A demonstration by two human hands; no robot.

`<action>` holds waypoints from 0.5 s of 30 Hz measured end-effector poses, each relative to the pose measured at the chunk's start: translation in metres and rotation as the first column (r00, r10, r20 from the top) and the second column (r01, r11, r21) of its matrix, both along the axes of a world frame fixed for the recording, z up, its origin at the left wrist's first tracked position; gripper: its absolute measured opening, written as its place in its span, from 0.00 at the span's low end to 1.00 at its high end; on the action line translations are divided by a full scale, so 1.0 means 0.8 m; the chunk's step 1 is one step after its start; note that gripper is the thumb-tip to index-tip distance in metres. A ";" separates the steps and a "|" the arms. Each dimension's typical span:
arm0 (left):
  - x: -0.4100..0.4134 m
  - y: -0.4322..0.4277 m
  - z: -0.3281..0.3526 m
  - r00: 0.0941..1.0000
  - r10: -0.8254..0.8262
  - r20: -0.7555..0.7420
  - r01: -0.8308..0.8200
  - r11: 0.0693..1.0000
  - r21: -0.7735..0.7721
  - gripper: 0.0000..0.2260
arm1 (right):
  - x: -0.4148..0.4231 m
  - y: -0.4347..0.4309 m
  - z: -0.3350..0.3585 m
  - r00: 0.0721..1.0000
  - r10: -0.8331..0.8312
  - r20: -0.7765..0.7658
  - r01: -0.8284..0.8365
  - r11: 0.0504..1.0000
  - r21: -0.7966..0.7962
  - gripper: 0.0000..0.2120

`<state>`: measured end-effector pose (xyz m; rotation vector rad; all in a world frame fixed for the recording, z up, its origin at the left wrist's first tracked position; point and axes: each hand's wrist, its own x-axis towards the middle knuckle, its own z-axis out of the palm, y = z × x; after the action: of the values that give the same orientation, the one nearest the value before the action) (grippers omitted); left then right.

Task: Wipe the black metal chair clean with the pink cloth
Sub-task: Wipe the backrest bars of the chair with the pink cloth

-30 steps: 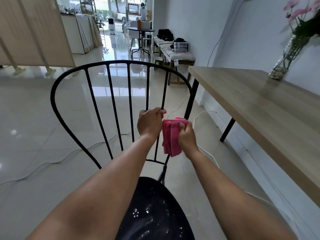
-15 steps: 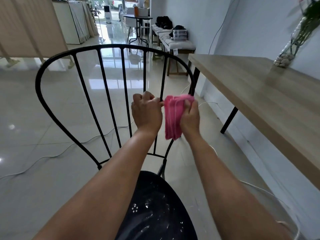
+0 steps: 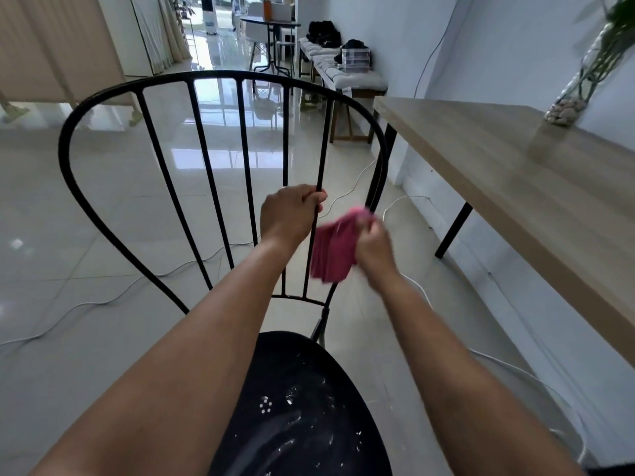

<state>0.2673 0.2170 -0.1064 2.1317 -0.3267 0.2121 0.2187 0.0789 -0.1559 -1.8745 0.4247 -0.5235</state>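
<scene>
The black metal chair [image 3: 209, 79] faces away from me, its curved back of thin vertical bars filling the middle of the head view. Its round black seat [image 3: 302, 407] below carries white specks and smears. My left hand [image 3: 288, 216] is wrapped around the rightmost vertical bar, about halfway up. My right hand [image 3: 374, 245], blurred, grips the pink cloth [image 3: 331, 254] against the right side rail of the back, just right of my left hand. The cloth hangs down from my fingers and hides that stretch of rail.
A long wooden table [image 3: 515, 173] on black legs stands close on the right, with a glass vase of pebbles and stems [image 3: 570, 104] by the wall. White cables [image 3: 103, 300] trail over the glossy tiled floor. A cushioned bench [image 3: 347, 73] and a small round table [image 3: 271, 24] stand farther back.
My right hand carried the pink cloth up the right side rail and has come back down it. My left hand has stayed on the same bar. The view shifted slightly.
</scene>
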 end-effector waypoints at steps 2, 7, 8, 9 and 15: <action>0.001 0.002 -0.001 1.000 -0.012 0.008 0.012 1.000 -0.014 0.10 | 0.020 -0.016 0.070 0.994 -0.024 0.109 0.023 1.000 0.007 0.14; 0.001 0.000 -0.005 1.000 0.001 0.009 0.000 0.997 -0.074 0.09 | 0.040 0.003 0.096 0.943 -0.174 0.283 0.192 0.981 -0.037 0.11; 0.001 0.000 -0.006 1.000 0.005 0.014 -0.004 0.998 -0.069 0.10 | 0.038 0.011 0.076 0.933 -0.204 0.298 0.217 0.976 -0.011 0.11; 0.002 -0.001 -0.006 1.000 0.006 0.022 -0.005 0.998 -0.061 0.10 | 0.035 0.017 0.051 0.925 -0.226 0.305 0.229 0.973 0.026 0.11; 0.006 -0.004 -0.008 1.000 0.013 0.003 -0.013 0.997 -0.078 0.09 | 0.000 0.065 -0.098 0.966 -0.180 0.187 0.160 0.980 0.114 0.03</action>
<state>0.2721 0.2139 -0.1126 2.0567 -0.3021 0.2324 0.2186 0.1311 -0.2346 -1.6820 0.4734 -0.7828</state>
